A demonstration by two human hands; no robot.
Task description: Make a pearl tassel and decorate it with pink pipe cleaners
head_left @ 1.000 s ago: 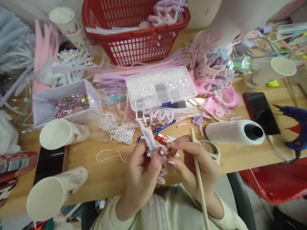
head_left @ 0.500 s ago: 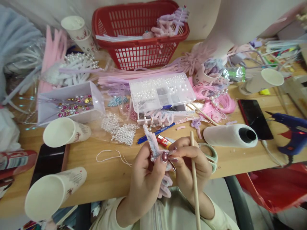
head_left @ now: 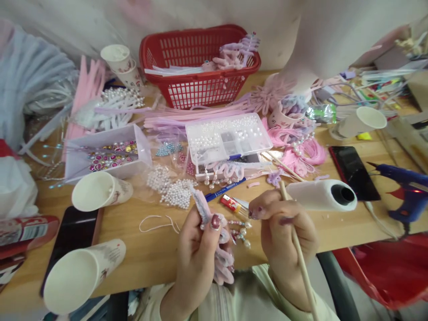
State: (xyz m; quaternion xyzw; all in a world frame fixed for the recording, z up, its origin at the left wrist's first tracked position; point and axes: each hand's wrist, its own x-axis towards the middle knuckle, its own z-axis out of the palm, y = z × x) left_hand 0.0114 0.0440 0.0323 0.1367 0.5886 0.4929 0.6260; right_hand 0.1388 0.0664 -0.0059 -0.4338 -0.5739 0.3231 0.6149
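Note:
My left hand (head_left: 197,256) is closed around a looped pink and pale-blue pipe-cleaner piece (head_left: 223,267), thumb pressed on its upper part. Strings of pearl beads (head_left: 244,231) hang from the piece on its right side. My right hand (head_left: 287,236), a little apart to the right, grips a thin wooden stick (head_left: 302,263) that slants down past the wrist. Thumb and forefinger of that hand are pinched together; whether a thread is between them, I cannot make out. A lighter (head_left: 230,203) and a blue pen (head_left: 224,190) lie just beyond the hands.
A white thread spool (head_left: 310,194), a phone (head_left: 354,171) and a blue glue gun (head_left: 401,187) lie to the right. Paper cups (head_left: 112,258) stand at left, near a white box of gems (head_left: 143,149). Behind are a bead case (head_left: 229,156) and a red basket (head_left: 200,84).
My right hand has moved away from the piece to the right, still gripping the stick. The left hand keeps its hold, and the bead strings now show between the hands.

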